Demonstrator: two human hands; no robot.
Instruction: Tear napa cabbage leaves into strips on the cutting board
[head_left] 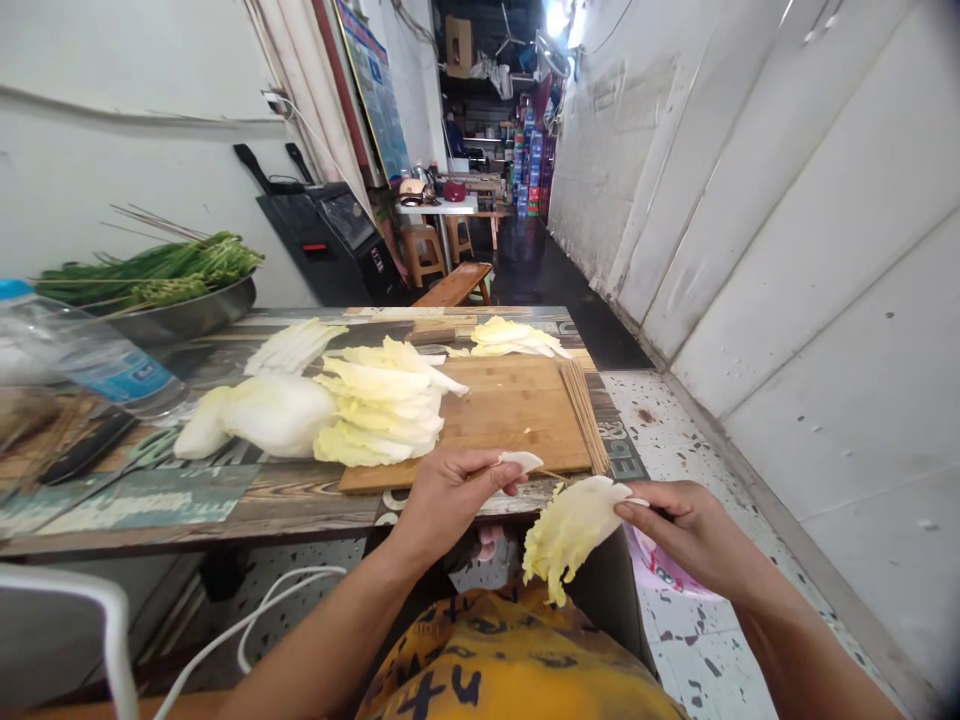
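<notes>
My left hand (pixel 457 500) is closed in a pinch on a small white piece of cabbage (pixel 522 461) just over the near edge of the cutting board (pixel 510 400). Lower and to the right, my right hand (pixel 679 525) pinches the white stem end of a cabbage leaf (pixel 581 520), whose frilly yellow part hangs down over my lap. The two hands are apart. A stack of cut cabbage leaves (pixel 386 400) covers the board's left side, beside a whole cabbage (pixel 274 415). Thin wooden skewers (pixel 583 410) lie in a bundle along the right edge.
More leaves lie behind the board, in a right pile (pixel 517 338) and a left pile (pixel 292 345). Farther left are a plastic bottle (pixel 127 365), green scissors (pixel 154 448), a black-handled knife (pixel 90 447) and a metal bowl of greens (pixel 187 305). A white wall (pixel 795 260) stands to the right.
</notes>
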